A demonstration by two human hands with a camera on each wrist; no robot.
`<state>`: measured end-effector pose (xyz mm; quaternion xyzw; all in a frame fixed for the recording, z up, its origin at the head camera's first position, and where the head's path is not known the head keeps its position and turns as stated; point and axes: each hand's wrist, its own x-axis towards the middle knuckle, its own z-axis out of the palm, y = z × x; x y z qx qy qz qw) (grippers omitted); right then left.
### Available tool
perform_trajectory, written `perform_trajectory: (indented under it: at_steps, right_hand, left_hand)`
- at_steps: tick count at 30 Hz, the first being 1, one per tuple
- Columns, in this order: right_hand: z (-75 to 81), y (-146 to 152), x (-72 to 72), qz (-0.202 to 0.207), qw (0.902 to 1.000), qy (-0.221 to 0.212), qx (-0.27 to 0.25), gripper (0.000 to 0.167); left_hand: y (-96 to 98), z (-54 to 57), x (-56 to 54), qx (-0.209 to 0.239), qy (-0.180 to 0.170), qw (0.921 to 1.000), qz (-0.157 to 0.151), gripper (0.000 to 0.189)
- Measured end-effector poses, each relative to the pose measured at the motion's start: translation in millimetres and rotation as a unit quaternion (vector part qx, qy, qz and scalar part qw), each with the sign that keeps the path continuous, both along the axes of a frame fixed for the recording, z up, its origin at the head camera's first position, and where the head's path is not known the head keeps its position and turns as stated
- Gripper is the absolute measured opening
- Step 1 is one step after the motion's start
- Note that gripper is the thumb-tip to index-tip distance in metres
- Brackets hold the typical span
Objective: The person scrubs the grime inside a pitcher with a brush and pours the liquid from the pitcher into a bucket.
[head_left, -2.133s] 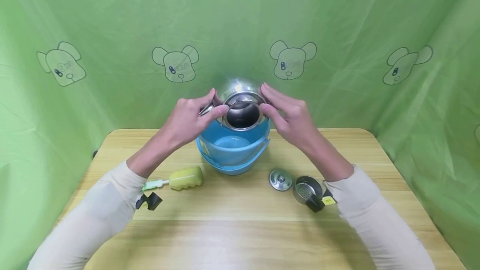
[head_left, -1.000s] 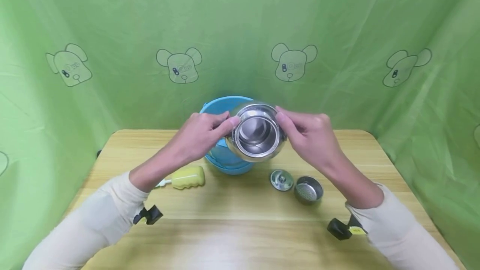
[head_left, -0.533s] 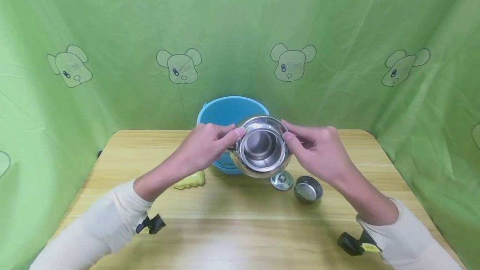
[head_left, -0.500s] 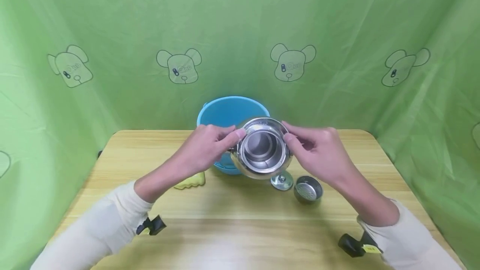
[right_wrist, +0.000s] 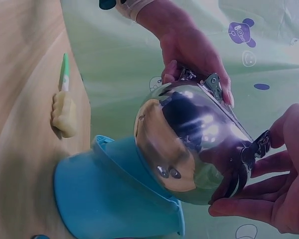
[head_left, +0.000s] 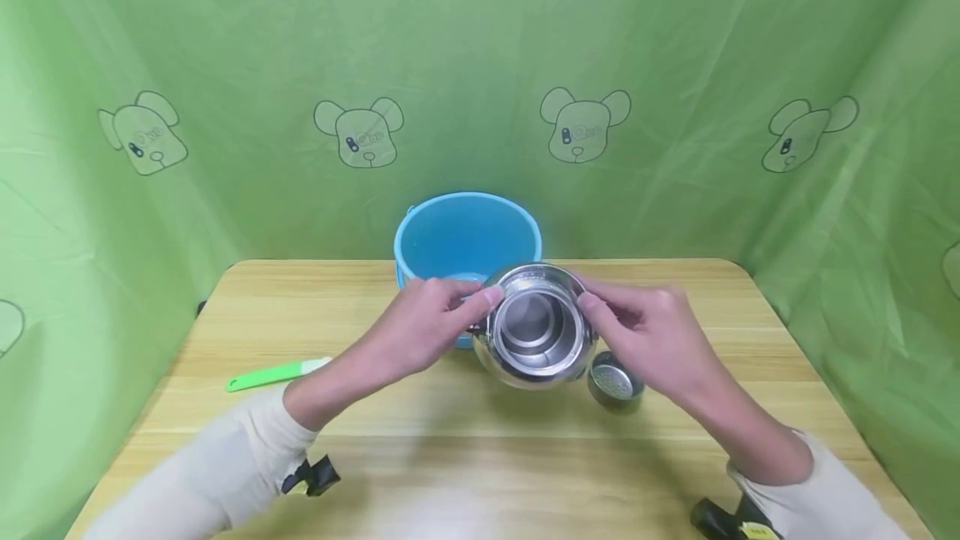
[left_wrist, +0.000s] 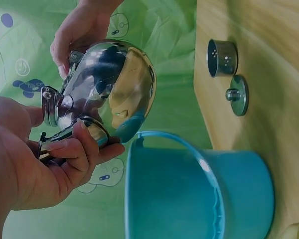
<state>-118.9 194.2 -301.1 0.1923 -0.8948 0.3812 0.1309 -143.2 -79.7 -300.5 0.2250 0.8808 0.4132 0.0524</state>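
A shiny steel teapot point(head_left: 536, 336) without its lid is held up between both hands, its round mouth facing the head camera. My left hand point(head_left: 420, 323) grips its left side, thumb on the rim; in the left wrist view the fingers curl around the spout point(left_wrist: 92, 130). On the opposite side my right hand point(head_left: 656, 336) pinches the rim and the metal fitting, thumb on top. The inside looks bare. Below and behind the pot stands a blue bucket point(head_left: 465, 227), partly covered by it.
A perforated steel strainer cup point(head_left: 615, 382) sits on the table to the right. Beside it lies the knobbed lid point(left_wrist: 239, 95), hidden in the head view. On the left lies a sponge brush with a green handle point(head_left: 266, 376) and a yellow head point(right_wrist: 65, 113).
Both hands have brought the teapot from above the bucket toward the body and slightly right, lowering it. Its mouth has turned up toward the head camera. The pot now covers the lid.
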Motion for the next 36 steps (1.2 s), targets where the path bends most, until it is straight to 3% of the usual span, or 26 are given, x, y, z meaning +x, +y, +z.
perform_trajectory:
  at_steps: [9, 20, 29, 33, 36]
  right_hand:
    - [-15.4, 2.6, 6.9, -0.001, 0.9995, -0.031, -0.006, 0.029]
    - [-43.4, 3.7, 12.1, -0.017, 0.9973, -0.071, -0.006, 0.029]
    - [-66.2, -2.5, 13.0, -0.013, 0.9876, -0.149, -0.048, 0.033]
    - [-73.7, -4.6, 12.1, -0.002, 0.9824, -0.172, -0.072, 0.033]
    - [-79.3, -6.3, 11.3, -0.002, 0.9822, -0.177, -0.064, 0.032]
  left_hand:
    - [3.0, -16.1, 4.3, 0.01, -0.031, 0.9994, -0.01, 0.039]
    - [3.4, -42.7, 7.0, -0.01, -0.069, 0.9975, -0.006, 0.046]
    - [-1.7, -66.0, 8.6, -0.01, -0.112, 0.9937, 0.002, 0.052]
    - [-4.5, -74.9, 8.8, -0.006, -0.133, 0.9911, 0.007, 0.052]
    - [-6.8, -81.3, 9.4, 0.001, -0.143, 0.9896, 0.01, 0.051]
